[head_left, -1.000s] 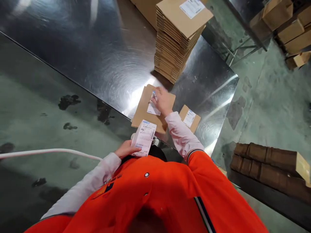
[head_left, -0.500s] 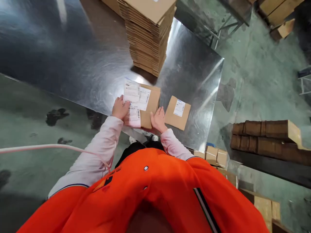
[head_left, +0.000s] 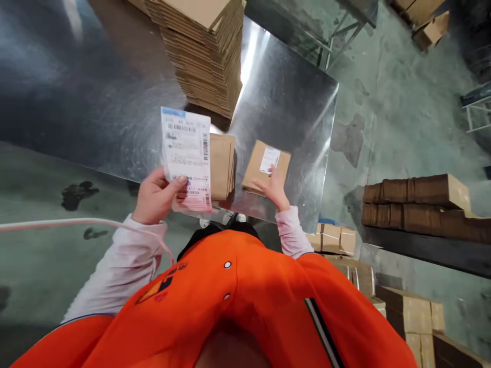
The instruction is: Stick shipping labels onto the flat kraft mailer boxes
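Observation:
My left hand point(head_left: 156, 194) pinches a sheet of printed shipping labels point(head_left: 186, 153) between thumb and fingers, raised above the table edge. Behind the sheet lies a stack of flat brown cardboard pieces point(head_left: 222, 166), partly covered by it. My right hand point(head_left: 273, 185) rests with spread fingers over a second small stack of flat cardboard point(head_left: 256, 162). A white label point(head_left: 269, 157) is on the top piece there, with a fingertip at its lower edge.
A tall stack of folded cardboard point(head_left: 203, 56) stands on the metal table point(head_left: 295, 87). Bundled boxes point(head_left: 333, 239) sit on the floor to the right, and a long row of cartons point(head_left: 410, 202) lies beyond. A pale cord point(head_left: 88, 222) crosses at left.
My left hand has lifted the label sheet off the left cardboard stack and moved left. My right hand has gone from that stack's edge to the right stack, fingers now spread on it.

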A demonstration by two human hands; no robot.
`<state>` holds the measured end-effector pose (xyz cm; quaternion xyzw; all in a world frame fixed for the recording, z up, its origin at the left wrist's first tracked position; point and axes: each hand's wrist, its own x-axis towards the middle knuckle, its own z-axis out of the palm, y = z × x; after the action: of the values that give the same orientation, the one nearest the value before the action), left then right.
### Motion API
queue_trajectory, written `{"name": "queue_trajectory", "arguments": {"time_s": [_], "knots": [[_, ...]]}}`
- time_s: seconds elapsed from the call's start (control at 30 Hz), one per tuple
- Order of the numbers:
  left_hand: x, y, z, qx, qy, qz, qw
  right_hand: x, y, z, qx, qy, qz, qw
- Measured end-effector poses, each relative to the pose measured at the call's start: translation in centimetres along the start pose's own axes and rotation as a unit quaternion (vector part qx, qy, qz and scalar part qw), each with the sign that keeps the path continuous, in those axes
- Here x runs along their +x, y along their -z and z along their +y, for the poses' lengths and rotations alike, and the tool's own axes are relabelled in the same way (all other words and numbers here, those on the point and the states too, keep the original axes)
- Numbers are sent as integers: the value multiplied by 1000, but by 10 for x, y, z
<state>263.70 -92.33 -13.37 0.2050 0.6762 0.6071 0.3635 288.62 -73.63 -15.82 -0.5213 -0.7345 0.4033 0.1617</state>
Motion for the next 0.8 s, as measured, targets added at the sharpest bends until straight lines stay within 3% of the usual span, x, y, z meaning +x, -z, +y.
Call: {"name": "queue_trajectory", "arguments": {"time_s": [0.07, 0.1, 0.17, 0.23, 0.3, 0.47, 0.53, 0.67, 0.73, 0.8], "knots": [[-9, 1, -9, 28, 26, -53, 998, -14, -43, -25, 94, 81, -136, 983], [-12, 0, -12, 29, 42, -82, 995, -21, -66, -37, 131, 105, -173, 971], [-13, -2, -16, 9, 42, -98, 994, -35, -101, -56, 144, 130, -193, 962], [-7, -2, -21, -41, 19, -41, 998, -41, -117, -68, 94, 147, -199, 964], [1, -1, -27, -70, 15, 21, 997, -37, -116, -76, 68, 154, -207, 964], [-2, -8, -42, -39, 43, 16, 998, -15, -92, -94, 70, 178, -198, 961], [-7, -16, -46, -57, 50, 48, 996, -14, -87, -99, 41, 187, -204, 960], [-3, -29, -51, -48, 54, 119, 990, -11, -89, -102, 38, 164, -153, 974], [4, -29, -54, -63, 70, 85, 992, 4, -93, -103, 33, 168, -136, 976], [10, -24, -60, -96, 115, 2, 989, 32, -99, -105, -2, 182, -108, 977]]}}
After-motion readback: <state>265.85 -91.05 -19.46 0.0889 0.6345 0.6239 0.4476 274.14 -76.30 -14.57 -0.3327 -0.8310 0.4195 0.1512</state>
